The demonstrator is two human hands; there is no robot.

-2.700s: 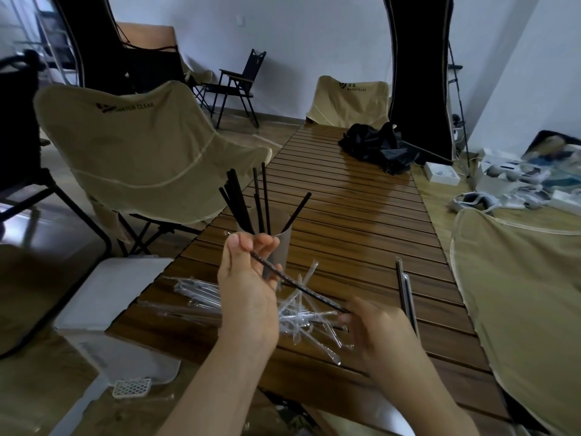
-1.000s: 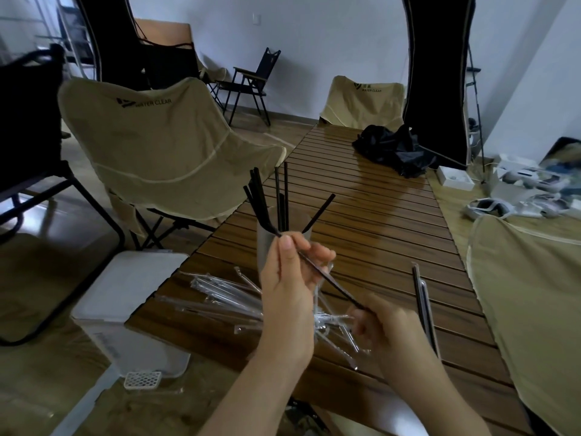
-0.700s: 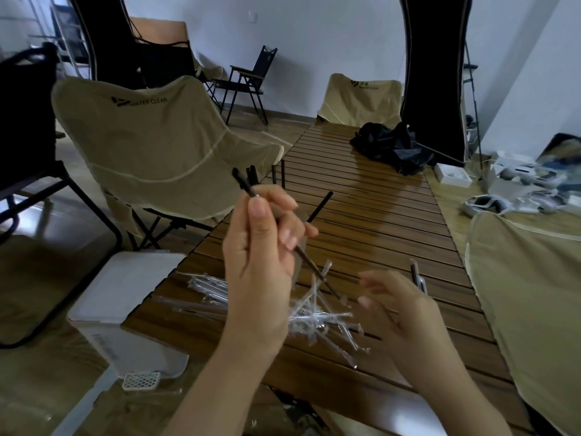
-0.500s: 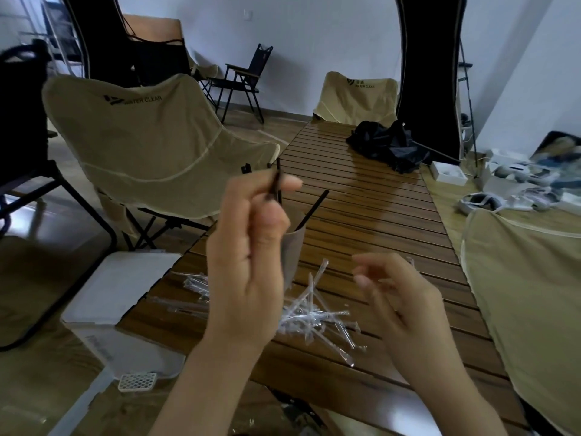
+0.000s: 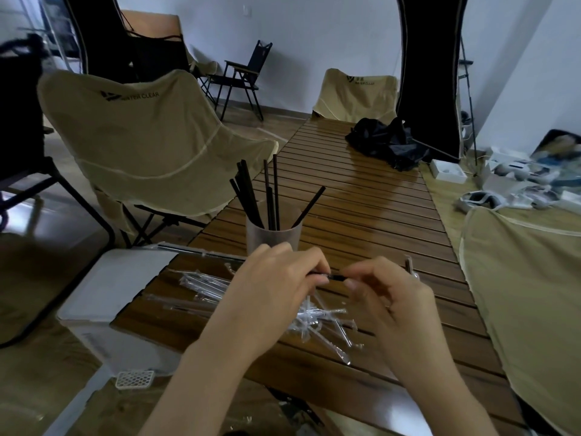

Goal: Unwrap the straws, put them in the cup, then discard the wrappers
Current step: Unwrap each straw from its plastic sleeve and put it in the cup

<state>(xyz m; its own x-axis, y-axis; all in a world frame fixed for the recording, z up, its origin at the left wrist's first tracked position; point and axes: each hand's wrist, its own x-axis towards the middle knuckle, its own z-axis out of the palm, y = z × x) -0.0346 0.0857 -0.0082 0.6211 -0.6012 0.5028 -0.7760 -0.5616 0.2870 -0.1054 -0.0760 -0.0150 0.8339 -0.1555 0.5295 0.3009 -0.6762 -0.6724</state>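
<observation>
Head view, chair (image 5: 135,133) reads "WATER CLEAR"

A long table (image 5: 361,196) made of brown wood slats runs toward a white wall (image 5: 314,42). A big tan cloth chair (image 5: 141,136) stands by its left edge, and another tan chair (image 5: 355,96) at the far end. A black folding chair (image 5: 242,77) stands by the wall. The light is dim.
</observation>
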